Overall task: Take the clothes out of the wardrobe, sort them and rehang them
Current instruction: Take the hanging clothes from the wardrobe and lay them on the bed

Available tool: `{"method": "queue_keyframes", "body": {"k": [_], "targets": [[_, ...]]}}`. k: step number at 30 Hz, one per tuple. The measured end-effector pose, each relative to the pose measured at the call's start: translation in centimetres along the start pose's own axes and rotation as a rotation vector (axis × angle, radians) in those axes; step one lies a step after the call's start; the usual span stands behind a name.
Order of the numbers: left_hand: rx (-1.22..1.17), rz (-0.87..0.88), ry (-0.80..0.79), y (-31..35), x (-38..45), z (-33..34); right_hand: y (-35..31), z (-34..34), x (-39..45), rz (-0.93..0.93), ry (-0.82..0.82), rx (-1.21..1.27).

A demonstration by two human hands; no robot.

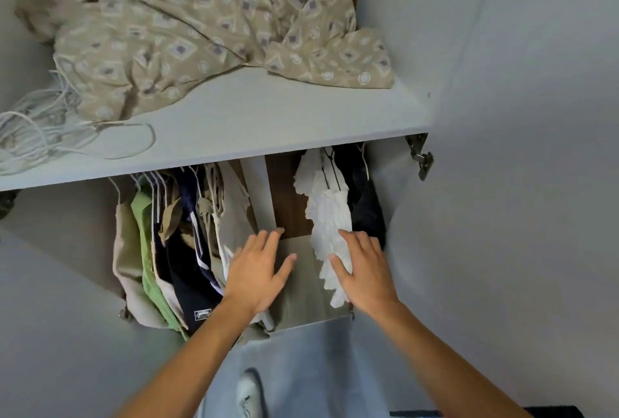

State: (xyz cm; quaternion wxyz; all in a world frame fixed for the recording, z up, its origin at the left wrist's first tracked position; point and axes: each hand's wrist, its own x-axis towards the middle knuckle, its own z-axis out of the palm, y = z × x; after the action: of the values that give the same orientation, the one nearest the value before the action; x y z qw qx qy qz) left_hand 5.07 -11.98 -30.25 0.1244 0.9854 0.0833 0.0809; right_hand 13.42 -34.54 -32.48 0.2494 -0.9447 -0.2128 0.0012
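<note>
Clothes (174,250) hang under the wardrobe shelf (254,122), bunched at left. Left hand (258,270), fingers straight and spread, touches a beige garment (234,216); right hand (365,266), fingers likewise spread, rests on a white ruffled garment (326,213) at right.

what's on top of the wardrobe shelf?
A crumpled patterned beige cloth and a pile of white wire hangers on the shelf. Anything under the cloth is hidden.
</note>
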Motion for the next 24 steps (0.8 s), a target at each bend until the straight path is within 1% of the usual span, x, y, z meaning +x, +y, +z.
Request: {"method": "queue_keyframes", "body": {"k": [4,7,10,13,16,21,24], "targets": [[-0.074,0.079,-0.045,-0.2,4.8,1.7,1.0,0.3,2.8,0.095,0.075,-0.001],[-0.175,0.106,-0.098,-0.4,8.6,2.8,1.1,0.3,5.5,0.211,0.111,0.024],[-0.180,0.172,-0.144,-0.4,12.4,3.7,1.4,0.4,8.4,0.290,0.141,0.006],[-0.128,0.262,-0.174,0.3,15.6,4.6,2.1,0.8,10.8,0.307,0.122,-0.080],[-0.088,0.300,-0.218,1.4,18.0,5.5,2.9,1.0,12.6,0.311,0.082,-0.154],[-0.111,0.328,-0.290,3.3,21.3,7.6,4.3,1.3,14.5,0.350,0.055,-0.105],[-0.103,0.309,-0.336,4.1,22.4,8.9,5.3,2.0,15.1,0.380,0.032,-0.063]]}}
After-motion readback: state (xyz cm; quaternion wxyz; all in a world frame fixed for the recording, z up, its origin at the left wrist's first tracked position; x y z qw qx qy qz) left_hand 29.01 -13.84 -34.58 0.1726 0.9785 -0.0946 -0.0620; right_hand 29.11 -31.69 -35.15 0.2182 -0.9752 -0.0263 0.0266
